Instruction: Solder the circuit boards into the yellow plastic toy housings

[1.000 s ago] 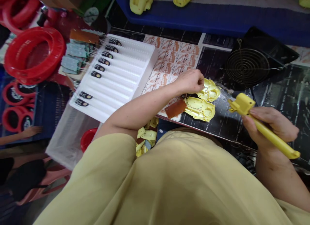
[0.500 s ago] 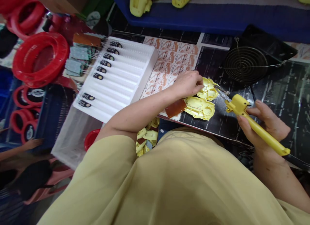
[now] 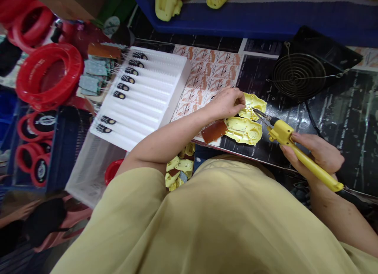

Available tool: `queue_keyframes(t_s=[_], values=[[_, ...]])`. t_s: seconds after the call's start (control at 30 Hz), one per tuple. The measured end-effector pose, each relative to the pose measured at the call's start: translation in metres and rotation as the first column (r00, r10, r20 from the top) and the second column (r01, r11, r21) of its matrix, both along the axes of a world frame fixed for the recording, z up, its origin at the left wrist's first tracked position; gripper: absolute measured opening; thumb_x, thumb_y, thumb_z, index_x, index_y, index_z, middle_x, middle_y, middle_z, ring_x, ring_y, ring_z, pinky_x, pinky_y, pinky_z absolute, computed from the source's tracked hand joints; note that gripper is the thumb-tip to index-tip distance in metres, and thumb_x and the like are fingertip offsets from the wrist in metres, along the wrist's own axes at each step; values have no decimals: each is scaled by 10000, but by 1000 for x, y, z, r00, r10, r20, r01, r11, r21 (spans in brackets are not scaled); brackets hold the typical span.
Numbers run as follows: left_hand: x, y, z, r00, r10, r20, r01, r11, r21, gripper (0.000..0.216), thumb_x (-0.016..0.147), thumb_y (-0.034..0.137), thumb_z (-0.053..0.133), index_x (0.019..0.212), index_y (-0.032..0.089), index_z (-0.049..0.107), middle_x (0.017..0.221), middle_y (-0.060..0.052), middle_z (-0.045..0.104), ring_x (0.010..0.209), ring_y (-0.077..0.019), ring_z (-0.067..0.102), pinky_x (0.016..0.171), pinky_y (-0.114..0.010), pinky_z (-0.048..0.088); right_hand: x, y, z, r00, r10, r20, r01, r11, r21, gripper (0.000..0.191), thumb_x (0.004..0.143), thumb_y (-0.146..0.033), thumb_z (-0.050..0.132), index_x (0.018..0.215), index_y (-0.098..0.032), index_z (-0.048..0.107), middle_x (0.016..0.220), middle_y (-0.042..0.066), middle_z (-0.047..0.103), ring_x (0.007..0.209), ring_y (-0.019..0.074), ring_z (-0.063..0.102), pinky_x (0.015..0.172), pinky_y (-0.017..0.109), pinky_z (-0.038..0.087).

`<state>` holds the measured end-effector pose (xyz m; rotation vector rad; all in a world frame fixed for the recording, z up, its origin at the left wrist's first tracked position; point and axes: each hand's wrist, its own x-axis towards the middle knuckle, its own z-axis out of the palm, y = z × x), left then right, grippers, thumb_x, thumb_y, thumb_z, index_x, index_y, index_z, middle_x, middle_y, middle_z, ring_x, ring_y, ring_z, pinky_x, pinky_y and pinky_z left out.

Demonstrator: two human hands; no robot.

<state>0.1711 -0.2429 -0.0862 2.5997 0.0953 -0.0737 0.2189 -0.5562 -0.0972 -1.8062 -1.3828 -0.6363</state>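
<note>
My right hand (image 3: 319, 152) is wrapped round the yellow handle of a soldering gun (image 3: 282, 132). Its metal tip reaches left into the upper yellow plastic shell half (image 3: 256, 102). At that shell's left edge, my left hand (image 3: 227, 102) is closed in a pinch; whatever is between its fingertips is too small and hidden to name. Just below lies the second yellow shell half (image 3: 243, 130), open side up, with thin wires inside. A brown circuit board (image 3: 215, 132) rests against its left end, under my left forearm.
Left stands a white foam tray (image 3: 147, 104) holding several black parts, beside stacked circuit boards (image 3: 93, 75) and red rings (image 3: 49, 75). A black fan (image 3: 298, 75) sits behind my right hand. A blue bin (image 3: 236, 22) borders the back. At far left, another person's arm (image 3: 17, 213) shows.
My right hand has moved the soldering gun left, bringing its tip from the upper shell's right edge into the shell. My left hand has barely shifted.
</note>
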Motion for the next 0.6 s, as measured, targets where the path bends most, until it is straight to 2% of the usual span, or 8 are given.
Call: queue_keyframes(t_s=[0.17,0.4,0.53,0.6], values=[[0,0,0,1000,-18,-12,18,1000,15,184,907,159,687,996,188,845,1117,-81,842,1166,-293,759,1158,-470,551,-2,6,-5,997,44,-63,-43,999,21,256,929,-213,952,1047,-266,731,918,-14,849,735,199,821,633,283,681],[2,-2,1,1000,-15,-14,15,1000,23,203,896,141,675,993,177,850,1122,-90,839,1166,-291,765,1147,-464,563,0,16,-3,996,91,-22,-91,996,22,269,906,-168,960,1011,-234,721,856,-20,824,722,178,807,646,249,656],[2,-4,2,1000,-11,-15,11,999,31,227,888,134,656,992,173,855,1126,-91,839,1182,-293,766,1161,-461,554,0,13,1,998,68,-5,-68,997,-48,221,954,-146,891,1020,-250,707,874,-22,833,707,181,807,627,269,656],[2,-4,2,1000,-9,-17,10,1000,28,230,882,139,653,982,177,857,1124,-88,840,1188,-298,765,1168,-468,552,1,8,2,1000,29,-11,-29,1000,8,211,954,-168,890,974,-262,702,847,-29,824,682,177,799,601,265,645]])
